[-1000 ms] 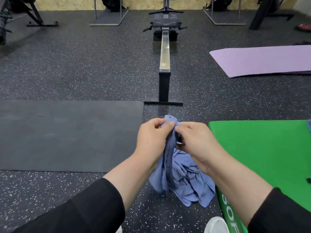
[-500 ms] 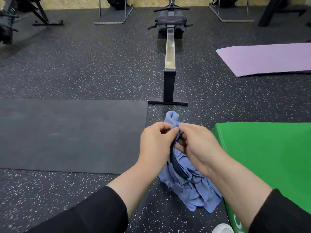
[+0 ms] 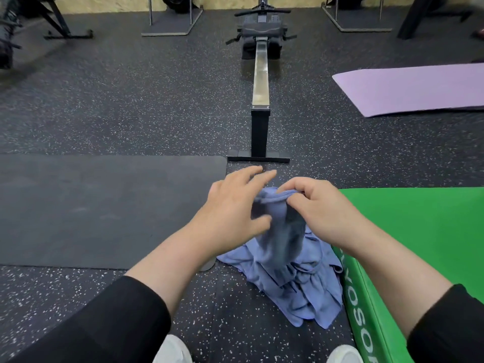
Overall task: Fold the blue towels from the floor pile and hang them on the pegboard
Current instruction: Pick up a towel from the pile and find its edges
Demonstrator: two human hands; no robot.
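Towel [image 3: 277,231] hangs from the right hand [image 3: 322,208], which pinches its top edge, tail trailing onto the floor pile [image 3: 301,292]. Left hand [image 3: 235,208], fingers spread and holding nothing, sits just left, nearest the free edge.

towel pile [image 3: 293,284] between two mats [image 3: 104,205]

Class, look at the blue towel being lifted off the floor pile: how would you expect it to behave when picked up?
Probably floppy: the blue towel droops in folds below the right hand pinching its edge. Likely light, since a fingertip pinch holds it up. It may drag the crumpled pile beneath, where it appears to run into it.
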